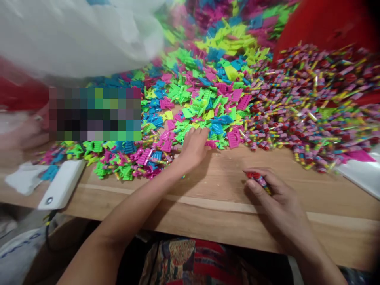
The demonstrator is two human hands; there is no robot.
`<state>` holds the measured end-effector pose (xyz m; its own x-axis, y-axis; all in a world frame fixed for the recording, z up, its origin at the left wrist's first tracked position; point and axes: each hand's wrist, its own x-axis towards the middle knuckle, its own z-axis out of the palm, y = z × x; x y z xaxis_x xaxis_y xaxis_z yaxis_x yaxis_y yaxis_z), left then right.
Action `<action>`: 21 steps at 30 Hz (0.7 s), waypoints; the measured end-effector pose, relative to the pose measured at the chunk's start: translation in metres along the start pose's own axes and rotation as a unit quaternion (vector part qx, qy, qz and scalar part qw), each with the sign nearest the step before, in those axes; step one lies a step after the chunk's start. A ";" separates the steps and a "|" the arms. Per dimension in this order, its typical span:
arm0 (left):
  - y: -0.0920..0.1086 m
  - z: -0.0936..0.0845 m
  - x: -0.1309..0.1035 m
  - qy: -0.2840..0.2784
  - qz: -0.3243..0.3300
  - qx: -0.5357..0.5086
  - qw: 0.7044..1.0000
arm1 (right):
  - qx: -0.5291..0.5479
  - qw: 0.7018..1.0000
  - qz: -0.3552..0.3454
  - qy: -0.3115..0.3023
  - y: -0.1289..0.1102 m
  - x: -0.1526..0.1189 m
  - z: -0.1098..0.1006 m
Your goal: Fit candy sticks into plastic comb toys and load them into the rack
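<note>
Currently, head view: my left hand reaches into the near edge of the heap of small neon green, pink, blue and yellow plastic pieces; fingertips touch the pieces, but whether they pinch one I cannot tell. My right hand is closed, thumb against fingers, on a small bundle of red, pink and yellow wrapped sticks, just above the bare wooden tabletop. Beyond it, to the right of the neon heap, lies a pile of similar wrapped sticks.
</note>
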<state>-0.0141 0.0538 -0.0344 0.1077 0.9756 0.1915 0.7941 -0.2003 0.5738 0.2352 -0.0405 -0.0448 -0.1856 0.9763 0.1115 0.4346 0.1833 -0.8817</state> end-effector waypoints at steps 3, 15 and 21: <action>0.008 -0.003 -0.021 0.010 -0.067 -0.115 0.991 | -0.002 1.000 -0.022 0.008 -0.002 0.005 0.007; 0.052 0.004 -0.076 -0.100 -0.263 -0.651 0.706 | 0.127 0.990 0.041 -0.043 -0.025 0.009 0.020; 0.057 0.003 -0.080 -0.113 -0.252 -0.694 0.666 | 0.138 0.989 0.035 -0.036 -0.025 0.008 0.018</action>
<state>0.0243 -0.0348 -0.0196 0.2486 0.9079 -0.3375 -0.5356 0.4192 0.7331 0.2065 -0.0395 -0.0299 -0.2305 0.9728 0.0215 0.1935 0.0675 -0.9788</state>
